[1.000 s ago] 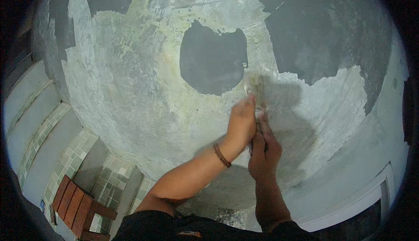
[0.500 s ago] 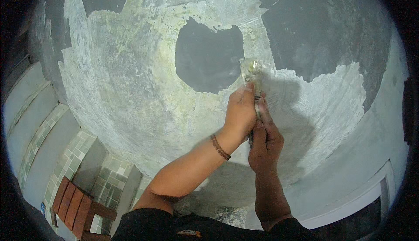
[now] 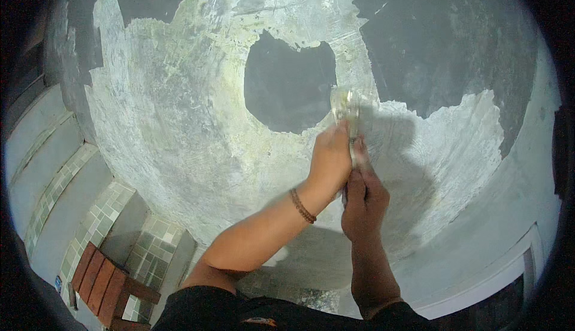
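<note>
A flat-bladed scraper [image 3: 345,104], its blade smeared pale and slightly blurred, is against the wall [image 3: 179,103] just right of a dark grey patch [image 3: 290,85]. My left hand [image 3: 329,156] is closed around its upper part, close below the blade. Lower down and to the right, my right hand [image 3: 366,196] grips the handle end, its fingers pointing up along it. Most of the handle is hidden by my hands. Around the patch the wall is mottled white, grey and yellowish, with ragged edges against darker grey coating [image 3: 443,43].
Tiled steps [image 3: 99,214] rise at the left, with a brown wooden slatted stool or chair [image 3: 102,280] at the lower left. A white frame [image 3: 491,277] around a dark opening lies at the lower right. My arms' shadow falls on the wall at right.
The whole view has shifted slightly, so the wall appears a little lower. Both hands keep their grip on the scraper, which stays at nearly the same spot beside the dark patch.
</note>
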The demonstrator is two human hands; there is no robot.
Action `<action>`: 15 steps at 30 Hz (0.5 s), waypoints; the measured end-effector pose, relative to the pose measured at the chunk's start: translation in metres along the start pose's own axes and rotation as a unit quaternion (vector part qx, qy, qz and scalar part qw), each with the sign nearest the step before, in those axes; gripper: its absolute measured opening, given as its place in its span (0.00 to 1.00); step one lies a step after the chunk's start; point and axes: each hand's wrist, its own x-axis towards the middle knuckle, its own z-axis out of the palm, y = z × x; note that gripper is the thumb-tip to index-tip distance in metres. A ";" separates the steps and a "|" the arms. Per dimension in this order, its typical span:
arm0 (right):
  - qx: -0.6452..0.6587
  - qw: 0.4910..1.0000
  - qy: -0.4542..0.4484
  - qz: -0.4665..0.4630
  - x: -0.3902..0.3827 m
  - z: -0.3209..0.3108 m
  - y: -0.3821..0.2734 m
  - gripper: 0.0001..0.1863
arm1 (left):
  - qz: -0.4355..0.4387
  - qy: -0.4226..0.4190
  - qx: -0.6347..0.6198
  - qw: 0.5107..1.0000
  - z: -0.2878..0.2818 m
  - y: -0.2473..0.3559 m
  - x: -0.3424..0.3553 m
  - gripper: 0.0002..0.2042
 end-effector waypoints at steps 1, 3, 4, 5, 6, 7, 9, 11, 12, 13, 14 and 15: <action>0.004 1.000 -0.003 0.011 -0.001 -0.001 0.000 0.25 | -0.018 -0.002 -0.045 0.999 0.000 0.001 -0.001 0.24; 0.014 0.999 -0.012 0.033 -0.001 -0.002 0.000 0.25 | -0.016 0.010 0.029 0.999 0.000 0.004 -0.004 0.25; 0.020 0.999 -0.014 0.043 0.001 -0.002 -0.001 0.25 | -0.029 0.017 0.060 0.998 0.000 0.005 -0.004 0.25; 0.026 0.998 -0.017 0.053 0.002 -0.002 -0.001 0.25 | -0.020 0.027 0.084 0.996 0.000 0.007 -0.004 0.25; 0.010 1.000 -0.005 0.016 0.005 -0.001 -0.002 0.25 | 0.024 0.014 0.133 0.991 -0.001 0.008 -0.002 0.25; -0.007 1.000 0.006 -0.016 0.008 0.000 -0.003 0.25 | 0.066 0.002 0.183 0.981 -0.003 0.010 0.001 0.26; 0.001 1.000 0.000 -0.001 0.012 0.001 -0.006 0.26 | 0.055 -0.014 0.196 0.979 -0.005 0.012 0.007 0.24; 0.070 0.995 -0.016 0.073 0.013 0.001 -0.009 0.26 | -0.019 -0.022 0.104 0.994 -0.006 0.013 0.011 0.21; 0.035 0.997 -0.025 0.067 0.013 -0.001 -0.011 0.26 | -0.021 -0.019 0.042 0.999 -0.006 0.013 0.012 0.20; 0.023 0.999 -0.012 0.041 0.012 0.000 -0.012 0.26 | -0.058 -0.018 0.024 0.998 -0.004 0.012 0.010 0.19; 0.006 1.000 -0.011 0.002 0.010 -0.001 -0.013 0.26 | -0.073 -0.011 0.000 0.997 -0.003 0.012 0.007 0.19; 0.007 1.000 -0.005 0.026 0.010 -0.002 -0.013 0.25 | -0.126 -0.001 -0.017 0.992 -0.001 0.011 0.005 0.19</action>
